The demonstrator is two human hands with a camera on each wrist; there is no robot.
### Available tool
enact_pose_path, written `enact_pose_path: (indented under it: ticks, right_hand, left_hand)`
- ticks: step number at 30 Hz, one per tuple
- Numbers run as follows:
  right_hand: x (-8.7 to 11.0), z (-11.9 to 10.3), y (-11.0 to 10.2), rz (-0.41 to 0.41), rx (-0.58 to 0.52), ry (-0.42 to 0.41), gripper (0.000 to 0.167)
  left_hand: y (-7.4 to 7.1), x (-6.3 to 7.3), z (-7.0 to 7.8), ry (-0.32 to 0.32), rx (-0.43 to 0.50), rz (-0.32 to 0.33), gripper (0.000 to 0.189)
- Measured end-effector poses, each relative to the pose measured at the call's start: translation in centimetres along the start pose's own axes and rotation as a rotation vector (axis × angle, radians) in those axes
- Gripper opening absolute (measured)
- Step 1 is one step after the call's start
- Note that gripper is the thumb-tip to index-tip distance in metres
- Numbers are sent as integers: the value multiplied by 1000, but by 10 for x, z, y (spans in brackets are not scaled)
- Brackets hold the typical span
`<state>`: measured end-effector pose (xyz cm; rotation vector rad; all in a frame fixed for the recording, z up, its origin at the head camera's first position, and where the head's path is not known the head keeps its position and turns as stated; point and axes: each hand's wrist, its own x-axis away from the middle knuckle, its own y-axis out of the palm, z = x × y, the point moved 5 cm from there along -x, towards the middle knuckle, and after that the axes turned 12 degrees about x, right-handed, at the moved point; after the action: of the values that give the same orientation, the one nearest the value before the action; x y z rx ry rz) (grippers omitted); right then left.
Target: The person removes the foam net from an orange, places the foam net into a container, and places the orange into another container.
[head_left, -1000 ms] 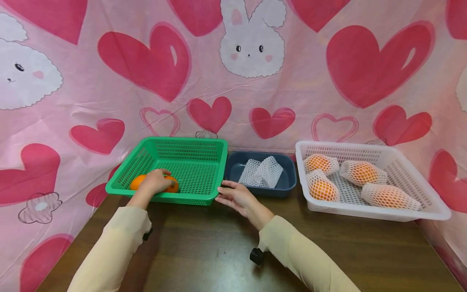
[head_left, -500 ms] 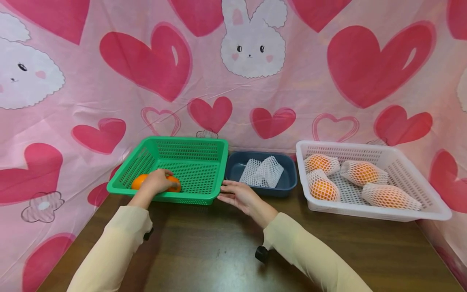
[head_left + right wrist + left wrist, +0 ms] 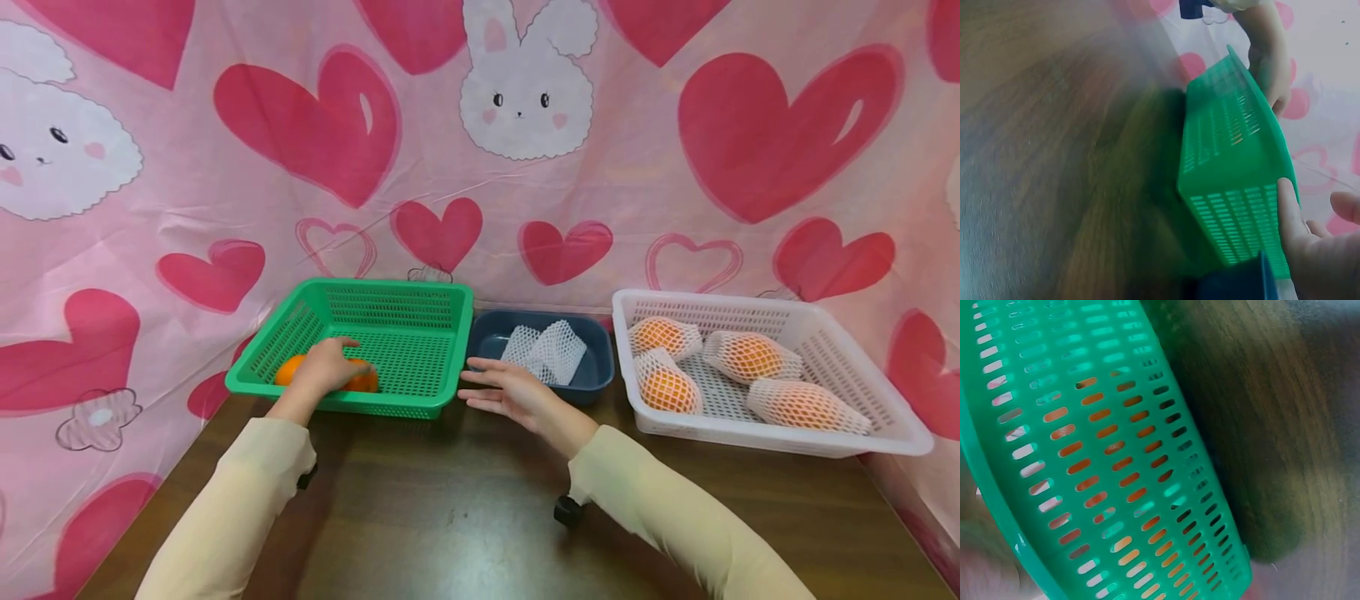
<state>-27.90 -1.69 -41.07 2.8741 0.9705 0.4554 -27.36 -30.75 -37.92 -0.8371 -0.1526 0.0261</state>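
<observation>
My left hand (image 3: 318,371) reaches into the green basket (image 3: 420,404) over its front rim. Its fingers curl over an orange (image 3: 365,382), partly covering it. Another orange (image 3: 288,369) shows just left of the hand. In the left wrist view only the basket's slotted wall (image 3: 1110,456) is plain, with orange colour behind the slots. My right hand (image 3: 525,400) is beside the basket's front right corner, fingers extended and spread, holding nothing. In the right wrist view its finger overlaps the basket's rim; whether it touches I cannot tell.
A dark blue tray (image 3: 486,332) with white foam net sleeves (image 3: 558,352) stands right of the green basket. Farther right, a white basket (image 3: 750,442) holds several oranges (image 3: 667,392) in foam nets. Brown tabletop (image 3: 450,517) lies in front; a pink heart-patterned cloth (image 3: 630,167) hangs behind.
My right hand has drawn slightly right, away from the green basket's corner, and its fingers have straightened. My left hand stays at the orange. The whole head view has shifted a little.
</observation>
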Motion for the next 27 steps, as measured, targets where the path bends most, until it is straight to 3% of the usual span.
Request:
enact_pose_path:
  ticks: [12,16,19,24,27]
  right_hand:
    - [22,-19,-17,-95,439,-122,49]
    - [29,-23,-25,-67,533,-164,47]
    - [37,-26,-34,-36,624,-246,44]
    - [54,-32,-57,62,773,-390,39]
    - [66,-35,-71,122,818,-425,37]
  left_hand:
    - [0,8,23,67,8,163,64]
    - [5,9,34,126,24,198,59]
    - [10,12,43,170,40,208,55]
    - [22,17,61,237,52,204,49]
    - [30,20,70,277,51,199,44]
